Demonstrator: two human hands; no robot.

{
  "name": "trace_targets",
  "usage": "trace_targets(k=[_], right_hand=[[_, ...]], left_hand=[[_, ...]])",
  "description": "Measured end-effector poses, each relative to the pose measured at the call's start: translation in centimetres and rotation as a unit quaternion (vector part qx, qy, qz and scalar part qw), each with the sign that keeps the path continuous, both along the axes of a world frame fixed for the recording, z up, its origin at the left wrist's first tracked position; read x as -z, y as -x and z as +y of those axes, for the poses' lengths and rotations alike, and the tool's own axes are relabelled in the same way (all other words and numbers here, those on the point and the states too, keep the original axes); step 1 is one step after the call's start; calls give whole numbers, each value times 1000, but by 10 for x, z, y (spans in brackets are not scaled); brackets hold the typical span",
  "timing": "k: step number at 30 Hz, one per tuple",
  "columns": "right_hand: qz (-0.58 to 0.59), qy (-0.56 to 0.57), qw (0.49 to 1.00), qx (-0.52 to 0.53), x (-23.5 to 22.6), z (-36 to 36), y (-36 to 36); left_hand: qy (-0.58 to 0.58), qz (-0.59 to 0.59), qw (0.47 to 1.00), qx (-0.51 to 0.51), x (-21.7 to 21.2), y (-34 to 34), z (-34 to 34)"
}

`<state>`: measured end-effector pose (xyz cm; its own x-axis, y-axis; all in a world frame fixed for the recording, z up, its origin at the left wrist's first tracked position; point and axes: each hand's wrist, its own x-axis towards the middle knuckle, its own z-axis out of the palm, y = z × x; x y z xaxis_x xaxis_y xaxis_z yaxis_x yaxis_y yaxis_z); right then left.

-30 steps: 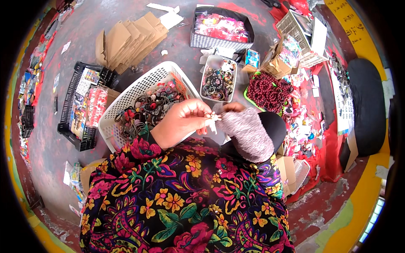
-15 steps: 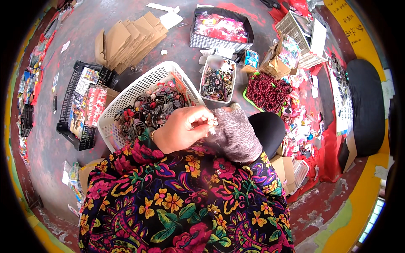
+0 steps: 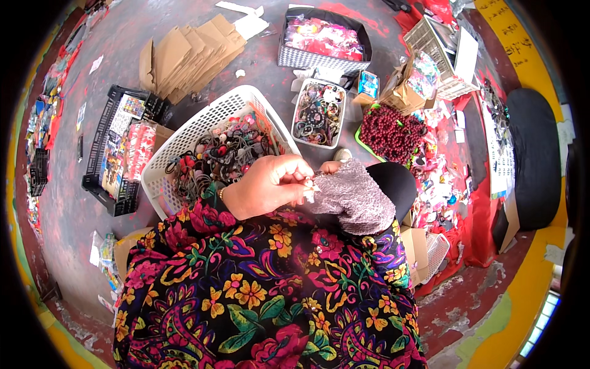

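Observation:
Near the middle of the view, my left hand (image 3: 265,186) is closed in a pinch. Between its thumb and fingers is a small pale, shiny piece (image 3: 309,190), too small to name. Just to the right, a fuzzy grey-mauve cloth (image 3: 356,194) covers most of my right hand (image 3: 330,166). Only some curled fingers show past the cloth's far edge, and its left edge meets the pale piece. Below my left hand stands a white perforated basket (image 3: 209,117), holding a tangle of hair ties (image 3: 215,150) in dark, grey, red and pink.
Beyond my hands is a white bin (image 3: 319,145) of small bands. A green tray (image 3: 364,143) of dark red beads stands to its right, and a dotted box (image 3: 322,60) of pink packets farther back. At left are a black crate (image 3: 101,138) and flattened cardboard (image 3: 187,58).
The fuzzy cloth and my right hand have shifted slightly right, and more of the right fingers shows. My left hand keeps its pinch on the pale piece.

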<state>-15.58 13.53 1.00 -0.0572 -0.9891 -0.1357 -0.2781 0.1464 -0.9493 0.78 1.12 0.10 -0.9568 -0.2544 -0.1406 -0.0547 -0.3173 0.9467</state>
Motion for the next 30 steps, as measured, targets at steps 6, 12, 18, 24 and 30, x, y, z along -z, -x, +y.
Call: trace_targets(k=[6,12,18,24,30], right_hand=[[66,-30,997,26,-18,0,-4],[280,184,942,-8,-22,2,-4],[273,192,943,16,0,3,-4],[352,262,898,14,-22,-2,-12],[243,121,962,4,-22,-6,1]], left_hand=[[62,57,996,-32,4,0,-2],[284,138,943,-108,12,5,-2],[184,89,975,-83,7,2,-2],[103,108,986,-74,8,1,1],[93,70,987,-114,6,0,-3]])
